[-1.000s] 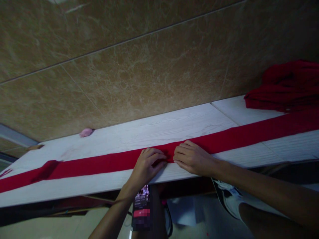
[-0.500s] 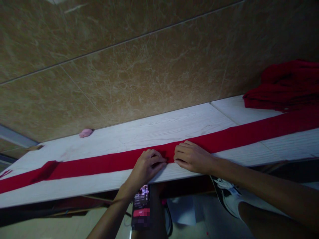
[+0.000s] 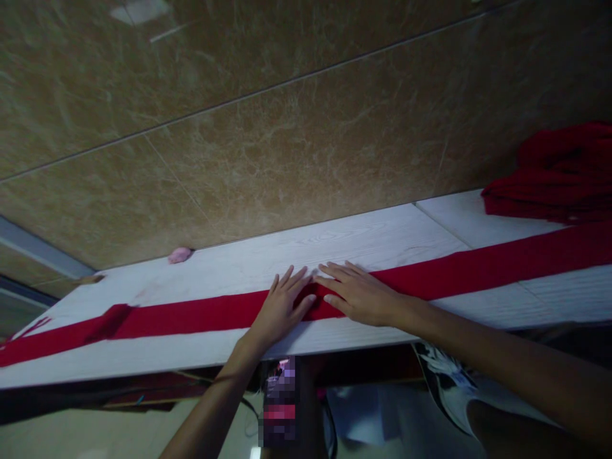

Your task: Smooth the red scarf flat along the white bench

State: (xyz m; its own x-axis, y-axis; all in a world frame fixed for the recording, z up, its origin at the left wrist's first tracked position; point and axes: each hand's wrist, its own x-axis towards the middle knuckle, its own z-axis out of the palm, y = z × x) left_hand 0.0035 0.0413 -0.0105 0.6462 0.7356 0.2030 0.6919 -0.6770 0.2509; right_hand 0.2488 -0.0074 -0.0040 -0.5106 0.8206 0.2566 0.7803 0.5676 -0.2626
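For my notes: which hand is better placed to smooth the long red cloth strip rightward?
Likely the right hand: it lies flat on the long red cloth strip, nearer the crumpled red fabric pile.

The left hand (image 3: 282,309) and the right hand (image 3: 358,296) are bare, with long, slim fingers. The left forearm (image 3: 215,401) is thin and uncovered all the way to the picture's edge. The right forearm (image 3: 502,357) is also uncovered and looks broader, being nearer the camera. Below the near edge of the counter (image 3: 382,239), just under the right forearm, is a piece of white clothing (image 3: 452,389) with dark print. Whether it is a shirt or shorts cannot be told.
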